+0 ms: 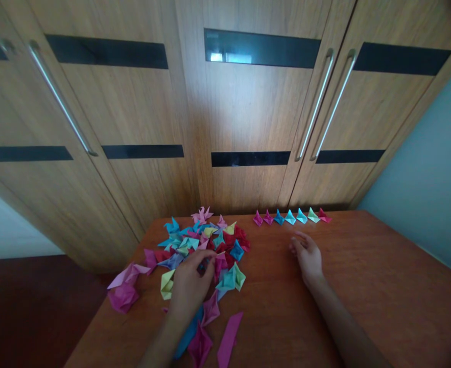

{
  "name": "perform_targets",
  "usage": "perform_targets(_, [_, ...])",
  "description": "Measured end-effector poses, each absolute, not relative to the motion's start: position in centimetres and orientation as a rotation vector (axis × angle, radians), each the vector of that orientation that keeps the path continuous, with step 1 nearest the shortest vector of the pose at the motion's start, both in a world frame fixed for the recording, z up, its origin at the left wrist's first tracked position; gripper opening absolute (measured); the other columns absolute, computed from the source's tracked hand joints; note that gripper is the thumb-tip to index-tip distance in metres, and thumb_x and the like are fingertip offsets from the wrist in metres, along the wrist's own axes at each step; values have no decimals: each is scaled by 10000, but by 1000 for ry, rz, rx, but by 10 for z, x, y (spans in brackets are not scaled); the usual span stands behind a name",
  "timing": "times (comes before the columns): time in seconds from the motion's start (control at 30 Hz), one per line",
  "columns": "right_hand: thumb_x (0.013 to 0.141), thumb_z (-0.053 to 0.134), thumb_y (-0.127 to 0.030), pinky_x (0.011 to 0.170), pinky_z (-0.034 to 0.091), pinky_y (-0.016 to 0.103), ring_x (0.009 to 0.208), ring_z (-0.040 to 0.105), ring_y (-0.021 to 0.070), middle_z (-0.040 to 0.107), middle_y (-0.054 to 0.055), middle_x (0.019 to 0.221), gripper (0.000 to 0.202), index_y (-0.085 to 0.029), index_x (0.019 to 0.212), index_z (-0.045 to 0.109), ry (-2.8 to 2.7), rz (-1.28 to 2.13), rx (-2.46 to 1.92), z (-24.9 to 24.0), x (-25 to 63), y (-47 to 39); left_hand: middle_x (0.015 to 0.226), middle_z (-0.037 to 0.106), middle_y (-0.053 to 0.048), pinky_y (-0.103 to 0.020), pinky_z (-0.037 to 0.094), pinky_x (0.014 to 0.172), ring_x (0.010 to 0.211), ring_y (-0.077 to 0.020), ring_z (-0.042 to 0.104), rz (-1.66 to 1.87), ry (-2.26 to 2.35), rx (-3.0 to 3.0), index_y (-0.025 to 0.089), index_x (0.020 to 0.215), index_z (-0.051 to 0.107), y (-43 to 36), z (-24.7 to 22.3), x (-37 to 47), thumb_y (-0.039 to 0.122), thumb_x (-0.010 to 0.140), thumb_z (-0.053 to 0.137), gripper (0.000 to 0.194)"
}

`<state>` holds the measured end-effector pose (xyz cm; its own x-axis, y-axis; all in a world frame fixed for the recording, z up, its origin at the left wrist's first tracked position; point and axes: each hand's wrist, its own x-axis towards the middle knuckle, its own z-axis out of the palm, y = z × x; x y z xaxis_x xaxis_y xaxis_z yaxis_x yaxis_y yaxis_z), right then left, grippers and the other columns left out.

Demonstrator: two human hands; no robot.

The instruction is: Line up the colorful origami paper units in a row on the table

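Note:
My left hand (pixel 193 278) is over the heap of folded paper pieces on the left of the table. Its thumb and forefinger are pinched at the edge of a magenta origami piece (pixel 220 265). A teal piece (pixel 226 279) and a pale yellow one (pixel 167 284) lie close to this hand. My right hand (pixel 308 257) rests above bare tabletop with its fingers loosely bent and apart, and nothing shows in them. Beyond it, several small origami pieces stand in a row, with a light blue one (pixel 290 217) near the middle and a red one (pixel 324 215) at the right end.
The brown wooden table (pixel 366 306) stands against a wooden wardrobe (pixel 244 112) with metal handles. A long magenta folded strip (pixel 230 340) lies near the front. Larger pink folded papers (pixel 123 296) sit by the left edge. A pale wall (pixel 432 189) rises at the right.

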<state>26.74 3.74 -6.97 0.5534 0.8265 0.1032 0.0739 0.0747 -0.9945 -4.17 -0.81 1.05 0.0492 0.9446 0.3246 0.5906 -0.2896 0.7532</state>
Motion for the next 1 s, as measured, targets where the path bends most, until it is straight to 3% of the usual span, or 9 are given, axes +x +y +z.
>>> perform_targets(0.17, [707,662,-430,493,397,229,534,529,128,595,-14,600,422,-147,1012,590,-893,891,-1273,-57,245,30,667,629,12,-206,416,523,559,-120,567,1209,1212,1256,161,903,655,-11,7,-35,281,766,602,189])
perform_targets(0.3, [731,660,-450,516,392,222,551,515,113,610,-6,636,400,-154,995,615,-994,1037,-1198,-40,227,20,599,569,37,-178,355,491,498,-82,492,1221,1107,1080,155,814,652,-15,11,-30,236,703,642,139])
perform_targets(0.43, [795,604,-479,545,410,216,606,540,108,635,14,750,378,-184,1029,628,-1203,1289,-1027,-20,200,2,543,527,55,-166,290,436,429,-63,422,1092,1140,1051,163,732,625,-19,14,-24,302,709,649,143])
perform_targets(0.6, [775,642,-466,563,446,228,569,532,93,603,-15,729,384,-218,1068,642,-1367,1543,-810,-10,170,-17,535,519,53,-182,340,472,462,-84,461,924,1050,1157,165,747,634,-21,8,-15,283,711,652,124])
perform_targets(0.77, [729,694,-447,531,431,208,547,518,85,610,-16,679,327,-201,944,708,-1373,1611,-817,-13,162,-23,500,476,64,-197,373,482,459,-99,483,842,1030,1227,170,796,653,-22,1,-11,336,758,627,173])
perform_targets(1.0, [728,694,-451,539,431,204,550,535,95,629,-15,624,282,-182,812,708,-1303,1468,-912,-13,160,-21,718,643,-2,-198,406,466,537,-120,555,972,1112,1167,182,925,669,-20,4,-15,428,759,637,298])
